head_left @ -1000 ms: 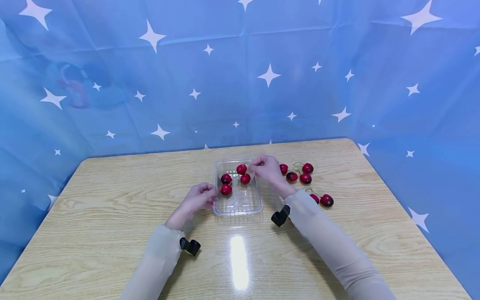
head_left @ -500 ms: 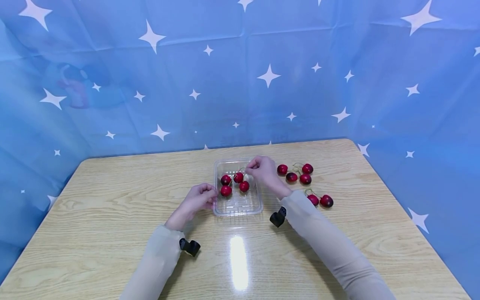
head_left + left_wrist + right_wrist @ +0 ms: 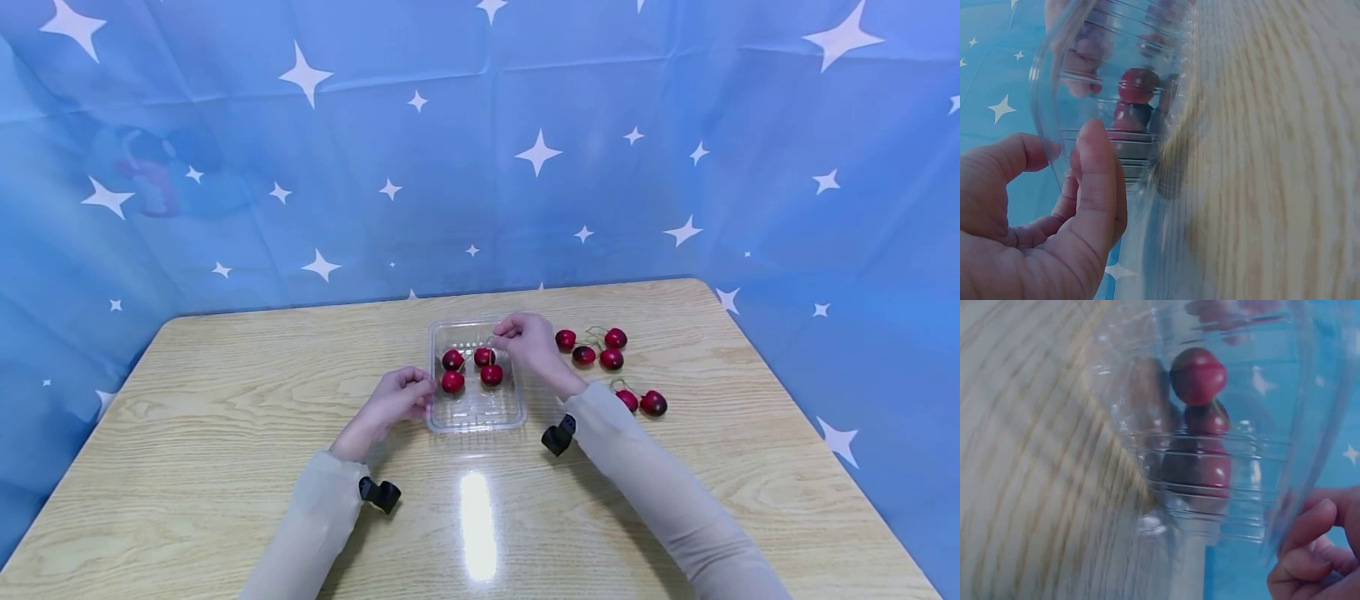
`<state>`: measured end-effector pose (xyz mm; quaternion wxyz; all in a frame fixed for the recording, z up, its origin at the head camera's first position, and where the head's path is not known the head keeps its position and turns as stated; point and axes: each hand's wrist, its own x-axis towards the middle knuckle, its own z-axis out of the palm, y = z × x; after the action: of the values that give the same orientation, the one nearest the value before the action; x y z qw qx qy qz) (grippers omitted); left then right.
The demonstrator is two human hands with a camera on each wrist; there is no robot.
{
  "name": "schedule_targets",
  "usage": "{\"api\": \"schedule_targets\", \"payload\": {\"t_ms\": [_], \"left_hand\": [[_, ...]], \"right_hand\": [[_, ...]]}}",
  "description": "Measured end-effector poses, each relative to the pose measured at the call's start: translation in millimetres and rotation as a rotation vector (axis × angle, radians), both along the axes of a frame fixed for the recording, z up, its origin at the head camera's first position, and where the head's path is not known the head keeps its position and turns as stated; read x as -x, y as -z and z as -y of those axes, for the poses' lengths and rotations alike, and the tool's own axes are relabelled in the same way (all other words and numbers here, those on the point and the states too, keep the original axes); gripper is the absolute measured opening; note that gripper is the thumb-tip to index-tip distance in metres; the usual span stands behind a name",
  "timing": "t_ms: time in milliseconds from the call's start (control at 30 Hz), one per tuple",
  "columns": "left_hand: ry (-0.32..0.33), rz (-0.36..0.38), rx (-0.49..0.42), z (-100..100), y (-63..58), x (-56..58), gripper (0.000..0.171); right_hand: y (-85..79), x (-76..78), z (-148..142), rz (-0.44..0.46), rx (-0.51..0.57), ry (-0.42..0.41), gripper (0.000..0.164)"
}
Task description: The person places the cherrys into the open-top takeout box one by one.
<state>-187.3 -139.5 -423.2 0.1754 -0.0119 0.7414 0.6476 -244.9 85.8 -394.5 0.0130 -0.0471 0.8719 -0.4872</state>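
A clear plastic fruit container [image 3: 477,419] stands on the table between both hands. At its left wall, the left hand [image 3: 397,392] pinches the rim, thumb on one side and fingers [image 3: 1096,162] on the other. Over the right rim, the right hand [image 3: 527,342] pinches the thin stems of a pair of cherries [image 3: 492,376] low inside the container. A second pair of cherries [image 3: 452,382] lies to their left in it. Through the clear wall, the right wrist view shows a cherry [image 3: 1197,376] among others, with the right hand's curled fingers [image 3: 1310,528] at the rim.
Right of the container, several loose cherries [image 3: 583,356] with stems lie on the wooden table [image 3: 225,433]. Another pair of cherries [image 3: 653,403] lies nearer, beside the right sleeve [image 3: 645,467]. A blue cloth with white stars [image 3: 480,167] hangs behind the table.
The right hand has moved slightly left and lowered its pair of cherries deeper into the container, beside the other pair. The left hand has stayed at the rim.
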Motion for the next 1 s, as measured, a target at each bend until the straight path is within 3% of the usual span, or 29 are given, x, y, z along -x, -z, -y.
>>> {"api": "schedule_targets", "payload": {"t_ms": [1000], "left_hand": [[0.002, 0.019, -0.024, -0.3, 0.8, 0.3, 0.012]], "right_hand": [[-25.0, -17.6, -71.0, 0.011, 0.102, 0.069, 0.017]]}}
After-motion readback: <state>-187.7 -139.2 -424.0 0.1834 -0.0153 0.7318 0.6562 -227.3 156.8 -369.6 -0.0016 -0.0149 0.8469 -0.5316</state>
